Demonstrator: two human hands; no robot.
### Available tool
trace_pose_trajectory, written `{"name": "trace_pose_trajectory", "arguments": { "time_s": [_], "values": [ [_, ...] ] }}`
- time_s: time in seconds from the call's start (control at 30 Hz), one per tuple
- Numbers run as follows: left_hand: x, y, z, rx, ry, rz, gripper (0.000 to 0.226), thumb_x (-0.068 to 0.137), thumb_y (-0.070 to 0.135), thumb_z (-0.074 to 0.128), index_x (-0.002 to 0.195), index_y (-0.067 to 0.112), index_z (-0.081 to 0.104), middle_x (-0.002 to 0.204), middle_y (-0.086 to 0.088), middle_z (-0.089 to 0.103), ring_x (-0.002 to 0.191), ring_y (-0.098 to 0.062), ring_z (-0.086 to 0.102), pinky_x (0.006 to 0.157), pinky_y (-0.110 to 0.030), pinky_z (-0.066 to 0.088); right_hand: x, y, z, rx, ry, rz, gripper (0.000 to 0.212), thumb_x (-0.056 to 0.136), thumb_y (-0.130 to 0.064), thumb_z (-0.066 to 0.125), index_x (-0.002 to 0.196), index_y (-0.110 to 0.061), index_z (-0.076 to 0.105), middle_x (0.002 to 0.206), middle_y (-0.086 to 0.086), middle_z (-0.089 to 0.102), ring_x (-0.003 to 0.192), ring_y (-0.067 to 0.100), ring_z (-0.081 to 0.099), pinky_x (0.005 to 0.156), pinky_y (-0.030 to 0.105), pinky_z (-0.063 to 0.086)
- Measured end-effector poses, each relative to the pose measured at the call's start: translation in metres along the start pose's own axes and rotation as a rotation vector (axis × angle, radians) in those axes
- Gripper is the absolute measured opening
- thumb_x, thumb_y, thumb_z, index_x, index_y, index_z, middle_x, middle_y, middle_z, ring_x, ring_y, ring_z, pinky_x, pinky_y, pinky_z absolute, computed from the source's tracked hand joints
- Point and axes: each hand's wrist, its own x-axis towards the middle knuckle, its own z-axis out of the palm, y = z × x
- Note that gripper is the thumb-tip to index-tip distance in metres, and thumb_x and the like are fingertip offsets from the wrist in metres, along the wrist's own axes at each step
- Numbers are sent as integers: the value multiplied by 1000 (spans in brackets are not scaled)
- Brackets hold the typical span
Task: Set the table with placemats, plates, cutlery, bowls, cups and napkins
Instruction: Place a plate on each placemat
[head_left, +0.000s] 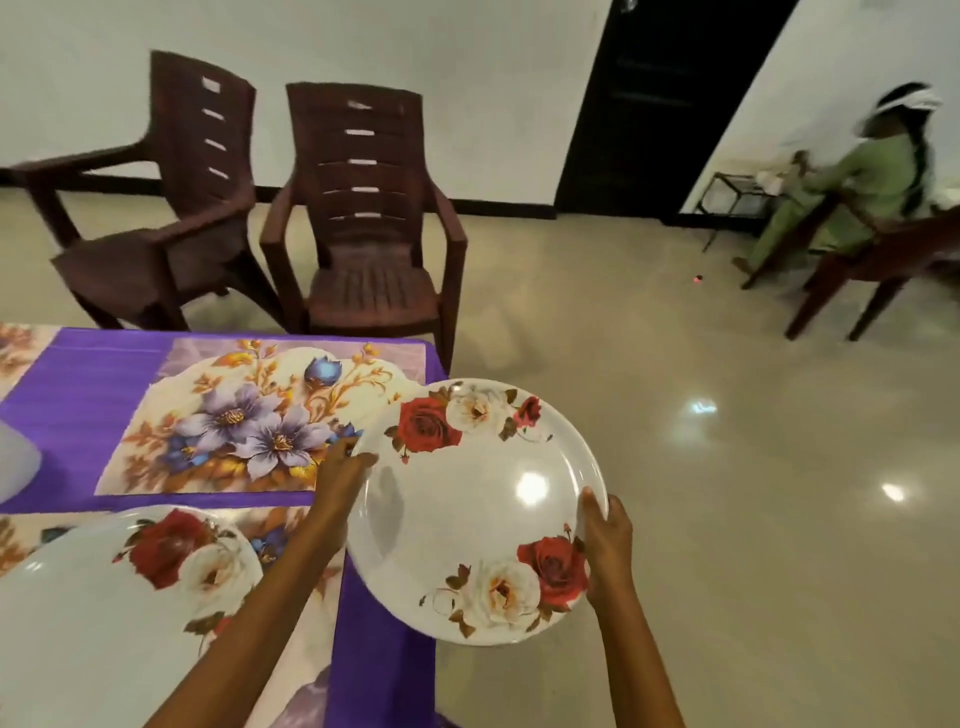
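Table (83, 364), purple cloth, occupies the 9 o'clock half of the view. One floral placemat (249, 415) lies bare at 10 o'clock; a second placemat (291, 525) at 7 o'clock already carries a rose-printed plate (104, 613).

Second rose plate (475, 512), centre of view, is held in the air. It overlaps only the table's 3 o'clock corner; most of it hangs over the tiled floor (727, 467).

Risks, as judged:
- Plate is glossy and gripped only at the rim; a slip at either side would drop it onto hard tile, likely breaking it
- Its rim sits close to the table edge, so a low carry toward 10 o'clock could knock the corner
- Set down off-centre, it could drag the bare placemat askew

Left hand (340, 480): at the plate's 9 o'clock rim, fingers curled over the edge, clamped on it, forearm crossing above the laid setting.

Right hand (605, 543): at the 4 o'clock rim, thumb on the top face, fingers apparently beneath, also clamped on it
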Motion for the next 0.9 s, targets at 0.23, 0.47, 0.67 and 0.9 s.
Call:
{"name": "trace_pose_trajectory", "arguments": {
  "time_s": [0.23,0.47,0.67,0.9],
  "values": [
    [15,17,-6,-259,-26,-82,36,96,35,46,127,17,50,122,-5,53,114,-25,51,103,-46,41,49,-10,27,54,-115,-17,23,96,-25,53,114,-11,56,104,14,63,90,31,64,74,41,55],
    [42,19,-13,-29,248,-36,17,97,5,45,102,-1,60,99,-5,58,79,-18,53,91,-32,44,96,-26,72,-39,-177,-7,38,93,-28,58,124,-7,53,121,19,57,107,40,57,91,57,49],
    [49,-1,-4,81,407,8,32,87,28,52,114,16,64,110,0,65,98,-21,61,92,-35,47,181,-40,134,-163,-391,-51,21,93,-19,58,106,-4,56,107,23,59,92,35,56,77,45,53],
    [68,12,16,108,829,-109,24,82,15,65,106,13,71,94,-5,70,81,-18,60,67,-26,38,219,-87,205,-183,-696,-82,22,97,-22,50,114,-6,52,105,15,57,90,29,55,75,36,47]
  ]
}}
